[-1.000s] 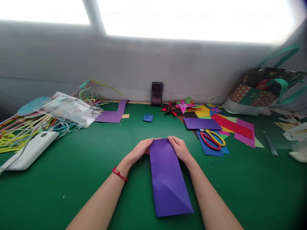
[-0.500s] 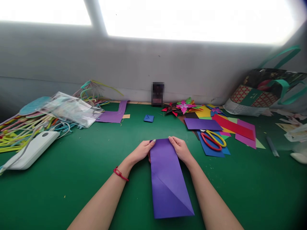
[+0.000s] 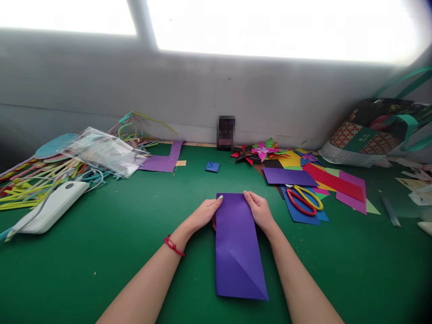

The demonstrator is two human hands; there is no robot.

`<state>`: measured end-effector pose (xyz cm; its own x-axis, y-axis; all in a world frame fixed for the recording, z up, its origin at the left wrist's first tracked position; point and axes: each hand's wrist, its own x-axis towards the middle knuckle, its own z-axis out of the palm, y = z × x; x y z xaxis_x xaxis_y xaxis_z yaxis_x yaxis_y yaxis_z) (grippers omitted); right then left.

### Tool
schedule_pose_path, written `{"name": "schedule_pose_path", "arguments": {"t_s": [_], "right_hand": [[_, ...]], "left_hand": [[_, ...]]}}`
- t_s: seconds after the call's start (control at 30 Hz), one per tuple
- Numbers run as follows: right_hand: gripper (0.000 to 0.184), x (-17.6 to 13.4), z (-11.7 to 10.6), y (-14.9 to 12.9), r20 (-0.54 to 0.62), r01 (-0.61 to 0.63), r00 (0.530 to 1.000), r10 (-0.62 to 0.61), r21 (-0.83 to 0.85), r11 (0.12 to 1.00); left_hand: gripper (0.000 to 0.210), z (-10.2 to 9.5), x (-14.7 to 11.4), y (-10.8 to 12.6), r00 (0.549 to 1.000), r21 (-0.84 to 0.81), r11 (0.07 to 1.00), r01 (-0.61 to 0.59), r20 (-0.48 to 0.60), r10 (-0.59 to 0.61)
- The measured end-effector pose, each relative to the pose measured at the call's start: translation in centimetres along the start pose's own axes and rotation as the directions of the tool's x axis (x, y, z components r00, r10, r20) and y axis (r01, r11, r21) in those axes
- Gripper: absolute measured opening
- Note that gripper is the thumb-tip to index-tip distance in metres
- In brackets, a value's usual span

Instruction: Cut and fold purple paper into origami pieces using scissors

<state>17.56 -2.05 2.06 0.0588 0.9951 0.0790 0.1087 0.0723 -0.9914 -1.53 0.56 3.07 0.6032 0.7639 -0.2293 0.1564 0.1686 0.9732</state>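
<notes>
A folded sheet of purple paper [image 3: 238,252] hangs between my two hands, its far edge level and its near end toward me. A diagonal crease runs across its lower half. My left hand [image 3: 206,213] pinches the far left corner, thumb on top and the other fingers mostly hidden beneath. At the far right corner my right hand [image 3: 259,211] grips the same sheet between thumb and fingers. Beyond the hands lies a small folded blue paper piece [image 3: 212,167]. Scissors [image 3: 305,200] with red and yellow handles rest on coloured paper to the right.
Pipe cleaners [image 3: 20,191], a clear plastic bag [image 3: 104,155] and a white power strip [image 3: 50,209] lie left on the green table [image 3: 135,265]. Cut purple paper [image 3: 158,163] is nearby. Folded paper flowers [image 3: 265,150] and a patterned bag [image 3: 362,135] stand at the back right.
The near end of the purple paper has shifted slightly up and to the left relative to my hands. Both hands keep their grip; the whole view has shifted a little.
</notes>
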Motion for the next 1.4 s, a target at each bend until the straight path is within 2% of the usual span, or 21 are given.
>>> {"name": "schedule_pose_path", "arguments": {"t_s": [0.13,0.3,0.5,0.6,0.67,0.8,0.87,0.93,1.03,1.1,1.2,1.33,1.4], "right_hand": [[0.034,0.1,-0.2,0.1,-0.125,0.023,0.992,-0.028,-0.041,0.999],[0.037,0.3,-0.5,0.1,-0.329,0.065,0.938,-0.107,-0.134,0.989],[0.039,0.2,-0.6,-0.4,-0.435,0.082,0.884,-0.170,-0.213,0.974],[0.040,0.2,-0.9,-0.5,-0.524,0.064,0.837,-0.158,-0.193,0.979],[0.040,0.3,-0.9,-0.3,-0.538,0.055,0.835,-0.114,-0.124,0.991],[0.038,0.7,-0.7,0.3,-0.458,0.037,0.886,0.077,0.235,0.971],[0.047,0.7,-0.3,0.4,-0.362,0.010,0.921,0.145,0.394,0.919],[0.053,0.5,0.2,0.2,-0.230,-0.045,0.958,0.173,0.476,0.878],[0.046,-0.1,1.1,-0.6,-0.055,-0.129,0.983,0.174,0.469,0.874],[0.041,-0.6,1.8,-1.3,-0.006,-0.150,0.985,0.170,0.437,0.887],[0.043,-1.1,2.5,-2.1,0.000,-0.133,0.989,0.148,0.440,0.888],[0.055,-1.4,3.3,-2.6,0.034,-0.105,0.994,0.101,0.474,0.874],[0.061,-1.6,3.6,-2.6,-0.034,-0.051,0.997,0.070,0.382,0.923]], "left_hand": [[0.046,0.1,-0.4,0.3,1.000,0.032,0.999,-0.013,0.023,0.012],[0.040,0.3,-0.5,0.3,0.992,-0.004,0.999,0.042,0.120,-0.042],[0.036,0.3,-0.4,0.5,0.994,-0.040,0.999,-0.011,0.105,0.015],[0.033,0.2,-0.4,0.4,0.996,0.022,1.000,-0.013,0.085,0.011],[0.033,0.0,-0.4,0.2,0.998,0.054,0.998,-0.010,0.063,0.007],[0.034,-0.1,-0.3,0.1,0.997,-0.032,0.999,-0.021,0.069,0.024],[0.033,0.0,-0.3,0.1,0.998,-0.096,0.995,-0.025,0.063,0.031],[0.032,0.1,-0.2,0.2,0.999,-0.152,0.988,-0.037,0.031,0.043],[0.034,0.1,0.1,0.1,0.996,-0.201,0.977,-0.074,-0.062,0.063],[0.035,0.1,0.3,0.0,0.990,-0.220,0.970,-0.101,-0.119,0.076],[0.034,0.2,0.4,0.0,0.982,-0.248,0.960,-0.128,-0.168,0.088],[0.031,0.3,0.2,0.2,0.985,-0.317,0.942,-0.110,-0.160,0.061],[0.032,0.4,0.1,0.3,0.990,-0.362,0.928,-0.088,-0.136,0.041]]}}
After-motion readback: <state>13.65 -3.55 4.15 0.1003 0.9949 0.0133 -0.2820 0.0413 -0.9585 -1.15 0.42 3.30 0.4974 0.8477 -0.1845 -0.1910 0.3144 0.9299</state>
